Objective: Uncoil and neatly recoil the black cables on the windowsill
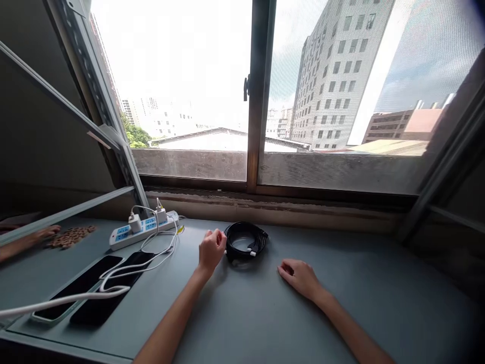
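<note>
A coiled black cable [261,236] lies near the back middle of the grey table, with a pale-ended plug showing at its front right. Close against the coil's left edge, my left hand [212,250] is closed in a fist. Its fingertips are tucked in, so I cannot tell whether they grip part of the cable. To the right of the coil and apart from it, my right hand [300,278] rests on the table. Those fingers are curled closed, and nothing shows in them.
Left of the coil stand a white power strip [144,232] with plugged-in chargers, white charging cords [166,253] and two phones [79,288]. At far left, another person's hand [47,232] is beside small brown pieces [71,236]. Metal frame posts and a window [193,164] stand behind.
</note>
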### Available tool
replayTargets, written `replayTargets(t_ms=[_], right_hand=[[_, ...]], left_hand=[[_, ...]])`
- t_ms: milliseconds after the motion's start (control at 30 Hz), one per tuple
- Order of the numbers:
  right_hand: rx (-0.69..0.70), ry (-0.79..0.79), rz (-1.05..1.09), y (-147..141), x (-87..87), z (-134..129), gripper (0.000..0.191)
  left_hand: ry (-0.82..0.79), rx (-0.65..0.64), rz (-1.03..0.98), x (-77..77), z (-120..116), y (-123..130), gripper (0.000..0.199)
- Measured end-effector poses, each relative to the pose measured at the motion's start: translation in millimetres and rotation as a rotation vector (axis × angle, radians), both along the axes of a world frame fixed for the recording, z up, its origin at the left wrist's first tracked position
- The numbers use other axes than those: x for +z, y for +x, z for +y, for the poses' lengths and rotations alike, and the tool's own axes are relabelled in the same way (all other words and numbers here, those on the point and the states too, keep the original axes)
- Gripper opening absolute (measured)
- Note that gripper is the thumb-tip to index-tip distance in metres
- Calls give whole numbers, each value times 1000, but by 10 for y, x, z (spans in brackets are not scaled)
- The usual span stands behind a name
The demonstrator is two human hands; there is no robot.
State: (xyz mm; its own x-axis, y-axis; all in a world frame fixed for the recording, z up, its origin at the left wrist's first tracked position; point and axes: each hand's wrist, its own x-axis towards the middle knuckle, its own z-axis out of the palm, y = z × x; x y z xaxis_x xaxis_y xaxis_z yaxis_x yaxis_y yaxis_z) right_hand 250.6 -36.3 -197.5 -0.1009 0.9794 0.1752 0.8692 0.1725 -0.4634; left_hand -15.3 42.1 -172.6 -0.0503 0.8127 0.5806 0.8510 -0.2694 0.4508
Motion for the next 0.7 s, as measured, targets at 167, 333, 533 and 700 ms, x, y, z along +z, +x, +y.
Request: replayTargets(t_ms=[167, 333, 533, 700], right_hand=[[-21, -10, 3, -3, -13, 4, 29], [-34, -16, -23, -11, -28, 24, 29], [-27, -19, -39, 9, -31, 31, 29], [-66, -11, -58, -22, -44, 22, 29]], left_hand=[[49, -20, -34, 13, 24, 4, 11], [105, 57, -77, 38, 91, -144, 14], [67, 149, -43, -53, 152, -244, 33], [-66, 146, -2, -147, 156, -259, 34]])
